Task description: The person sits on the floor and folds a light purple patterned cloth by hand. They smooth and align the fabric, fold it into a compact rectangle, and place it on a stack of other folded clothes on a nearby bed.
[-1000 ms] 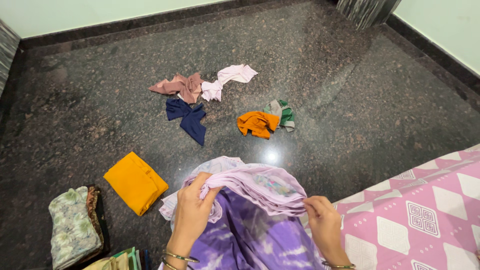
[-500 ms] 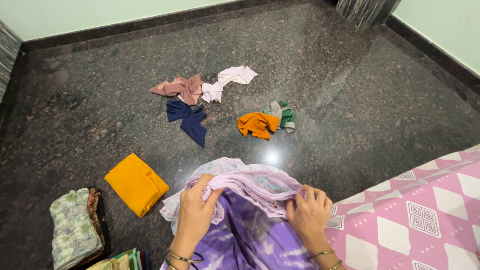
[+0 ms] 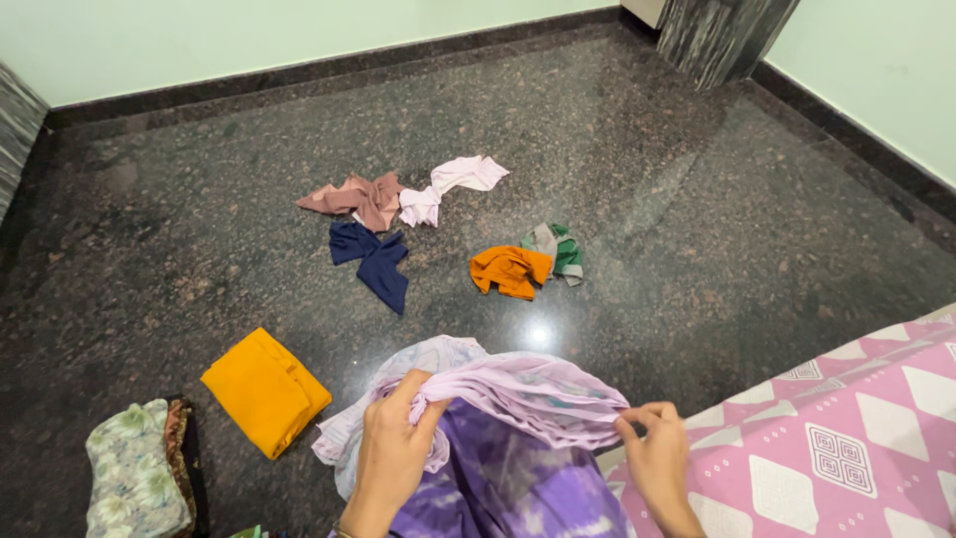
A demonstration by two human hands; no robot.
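A pale lilac cloth (image 3: 518, 391) lies bunched across my lap, over a purple tie-dye garment (image 3: 498, 483). My left hand (image 3: 390, 453) grips the cloth's left end in a closed fist. My right hand (image 3: 652, 448) pinches its right end between thumb and fingers. The cloth stretches between the two hands in gathered folds, low in the view.
On the dark polished stone floor lie a folded yellow cloth (image 3: 265, 391), a folded floral stack (image 3: 134, 478), and loose crumpled pieces: brown (image 3: 357, 197), white-pink (image 3: 450, 184), navy (image 3: 373, 261), orange (image 3: 510, 269), green-grey (image 3: 558, 249). A pink patterned mat (image 3: 846, 438) is at right.
My right hand slid left toward the left hand, then back out to the right, drawing the lilac cloth's gathered edge taut. The left hand kept its grip.
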